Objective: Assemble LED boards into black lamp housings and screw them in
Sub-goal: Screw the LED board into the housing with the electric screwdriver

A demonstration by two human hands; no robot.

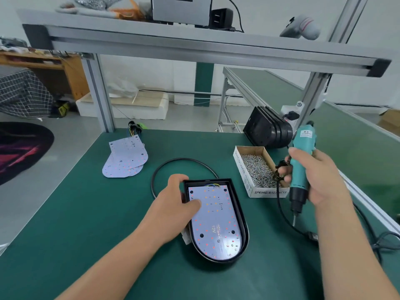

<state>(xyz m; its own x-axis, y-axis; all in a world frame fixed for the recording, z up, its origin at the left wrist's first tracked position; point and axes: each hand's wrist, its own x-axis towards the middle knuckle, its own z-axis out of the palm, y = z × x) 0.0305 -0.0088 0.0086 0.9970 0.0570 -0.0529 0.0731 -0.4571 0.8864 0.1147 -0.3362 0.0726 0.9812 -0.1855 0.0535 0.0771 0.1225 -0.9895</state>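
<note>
A: Progress first, quick.

B: One LED board (216,224) sits flat inside the black lamp housing (239,210), right under the left hand (173,215). Thumb presses the board, and the fingers hook over the housing's far corner and hold it down. So seating looks done, and I'd call this the screwing step.

A: Any screws in?

B: Can't tell. There are dark dots at the board's holes, which could be screw heads or bare holes.

A: Right side?

B: The right hand (318,176) is wrapped round the electric screwdriver (303,137). The bit points down in the air, off to the side of the housing and touching nothing.

A: Materials?

B: The board is thin, white and rigid, rounded at the near end, and dotted with small red and orange LEDs. The housing is matte black, probably plastic, a shallow tray with a raised rim. The driver has a teal body, a black nose and a corded tail.

A: Beyond the grips?

B: Just past the right grip there's an open cardboard box (268,192) of small shiny screws (255,167). Past the left grip a black cable (164,167) loops on the green mat (86,213). Further out on the left is a fanned pile of spare boards (125,161), so there are more units to do. Behind the box, a stack of empty housings (268,131) stands on edge.
</note>
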